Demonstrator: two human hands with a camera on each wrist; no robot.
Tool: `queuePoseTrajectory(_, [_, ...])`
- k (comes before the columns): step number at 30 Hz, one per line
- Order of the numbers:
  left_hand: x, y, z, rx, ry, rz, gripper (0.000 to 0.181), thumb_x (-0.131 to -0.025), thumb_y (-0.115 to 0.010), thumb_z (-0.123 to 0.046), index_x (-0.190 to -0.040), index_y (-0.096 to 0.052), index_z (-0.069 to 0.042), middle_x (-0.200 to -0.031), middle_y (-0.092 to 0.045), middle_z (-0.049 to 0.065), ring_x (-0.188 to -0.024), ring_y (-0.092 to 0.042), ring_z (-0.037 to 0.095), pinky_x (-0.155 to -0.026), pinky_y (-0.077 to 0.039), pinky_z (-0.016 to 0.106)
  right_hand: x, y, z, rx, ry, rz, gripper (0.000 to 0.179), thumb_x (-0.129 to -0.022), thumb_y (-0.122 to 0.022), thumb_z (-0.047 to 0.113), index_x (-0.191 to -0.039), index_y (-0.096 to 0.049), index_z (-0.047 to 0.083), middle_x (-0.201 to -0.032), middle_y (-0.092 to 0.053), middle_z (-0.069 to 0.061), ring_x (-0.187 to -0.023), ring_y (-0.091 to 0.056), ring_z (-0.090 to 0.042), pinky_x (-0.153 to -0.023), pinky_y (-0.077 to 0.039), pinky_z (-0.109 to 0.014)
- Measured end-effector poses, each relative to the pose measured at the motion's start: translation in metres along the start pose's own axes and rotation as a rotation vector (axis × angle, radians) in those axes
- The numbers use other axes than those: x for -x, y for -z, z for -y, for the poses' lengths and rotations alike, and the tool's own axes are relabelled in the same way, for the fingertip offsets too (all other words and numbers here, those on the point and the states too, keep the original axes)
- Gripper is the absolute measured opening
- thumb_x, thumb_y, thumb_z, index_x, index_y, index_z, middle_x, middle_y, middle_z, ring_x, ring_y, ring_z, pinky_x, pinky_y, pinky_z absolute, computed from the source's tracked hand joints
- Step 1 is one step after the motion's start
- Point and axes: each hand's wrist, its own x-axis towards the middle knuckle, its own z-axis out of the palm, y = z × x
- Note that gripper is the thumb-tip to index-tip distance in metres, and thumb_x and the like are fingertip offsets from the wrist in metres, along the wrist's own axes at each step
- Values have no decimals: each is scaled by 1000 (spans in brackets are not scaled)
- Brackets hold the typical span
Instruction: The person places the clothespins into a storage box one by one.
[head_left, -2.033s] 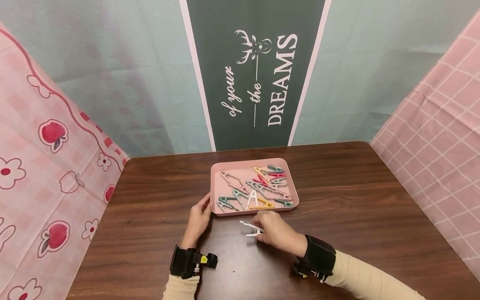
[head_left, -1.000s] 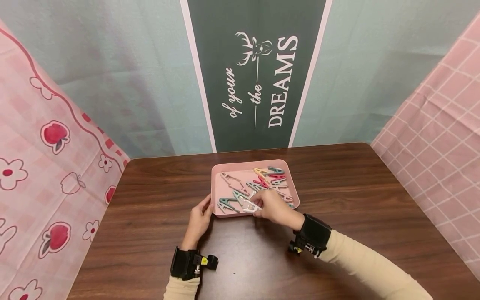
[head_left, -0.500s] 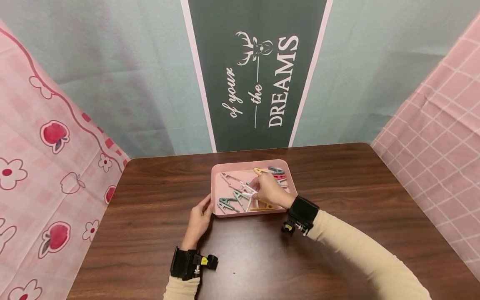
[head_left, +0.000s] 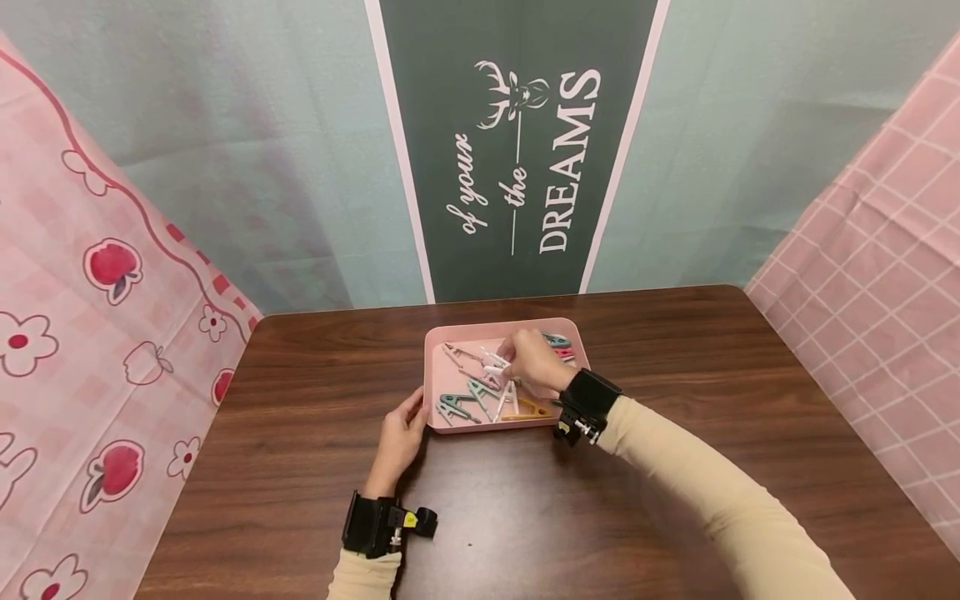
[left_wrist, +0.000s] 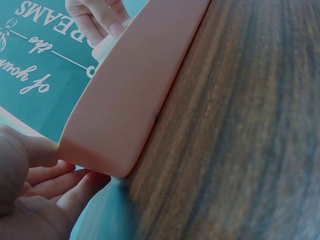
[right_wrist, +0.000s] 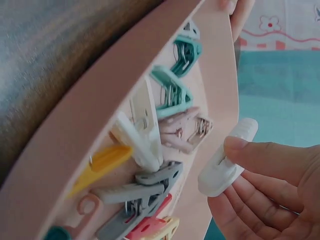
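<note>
A pink tray (head_left: 540,326) on the table holds several spring clothespins in mixed colors. My left hand (head_left: 397,441) holds its near left corner; in the left wrist view, fingers (left_wrist: 72,192) lie around that corner. Above the tray, my right hand (head_left: 536,362) pinches a white clothespin (right_wrist: 227,160) between thumb and fingers. Other clothespins lie below it: a white one (right_wrist: 145,122), a yellow one (right_wrist: 102,162), a grey one (right_wrist: 132,192), a beige-pink one (right_wrist: 185,130) and a light green one (right_wrist: 170,92). The right hand hides part of the tray's right side in the head view.
The dark wood table (head_left: 315,383) extends on all sides of the tray. Behind it hangs a teal curtain (head_left: 300,167) with a dark lettered panel (head_left: 517,275). Pink patterned cloths flank the left and right.
My right hand brought the white clothespin from in front of the tray, over its near edge and then farther back above the tray. My left hand has stayed at the corner.
</note>
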Motion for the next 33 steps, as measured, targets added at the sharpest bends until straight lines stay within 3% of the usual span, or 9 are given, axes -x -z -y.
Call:
queuePoseTrajectory(11, [-1, -1, -1, -10, 23, 2, 39, -96, -52, 0, -134, -50, 11, -134, -56, 29, -121, -59, 37, -100, -50, 44, -18, 1, -12, 20, -24, -13, 25, -75, -79, 2, -98, -73, -3, -90, -73, -16, -78, -62, -20, -72, -55, -31])
queuePoseTrajectory(16, [-1, -1, -1, -15, 22, 5, 39, -96, -51, 0, -134, -50, 12, -134, -55, 29, -121, -59, 38, -100, -50, 43, -24, 5, -13, 31, -74, -15, 22, -75, -79, 3, -95, -73, -3, -86, -72, -16, -74, -60, -19, -65, -51, -25])
queuePoseTrajectory(19, [-1, -1, 0, -12, 13, 6, 39, -97, -51, -1, -134, -50, 11, -133, -56, 29, -119, -60, 38, -100, -52, 42, -28, 5, -13, 31, -115, -19, 22, -75, -79, 3, -96, -73, -3, -87, -72, -16, -78, -61, -21, -67, -52, -27])
queuePoseTrajectory(21, [0, 0, 1, 0, -12, -1, 39, -97, -52, -3, -133, -51, 11, -131, -58, 30, -116, -61, 38, -98, -53, 41, -32, 4, -12, 37, -128, -22, 24, -76, -78, 3, -99, -73, -3, -92, -73, -16, -84, -64, -24, -73, -55, -31])
queuePoseTrajectory(24, [1, 1, 2, 15, -96, -20, 38, -97, -53, -7, -131, -53, 11, -125, -61, 32, -108, -65, 33, -91, -57, 33, -36, 3, -12, 66, -132, -22, 26, -76, -78, 3, -101, -73, -2, -100, -74, -17, -93, -67, -28, -82, -57, -37])
queuePoseTrajectory(27, [2, 1, 3, 10, -140, -30, 37, -97, -53, -8, -130, -54, 11, -122, -63, 32, -104, -67, 29, -86, -58, 26, -41, 0, -12, 107, -133, -21, 23, -76, -77, 2, -99, -74, -2, -101, -74, -17, -92, -67, -28, -83, -57, -37])
queuePoseTrajectory(30, [1, 1, 3, 7, -88, -24, 37, -97, -52, -4, -131, -53, 10, -124, -62, 31, -107, -66, 31, -88, -58, 28, -45, -3, -13, 164, -119, -28, 15, -75, -74, -1, -91, -75, -1, -90, -73, -13, -79, -60, -22, -72, -52, -31])
queuePoseTrajectory(33, [0, -1, 2, -17, -23, -13, 38, -96, -52, 0, -132, -52, 11, -127, -60, 31, -111, -63, 38, -91, -57, 33, -49, -6, -14, 194, -94, -33, 9, -74, -68, -5, -80, -73, 0, -72, -62, -6, -68, -47, -19, -61, -40, -26])
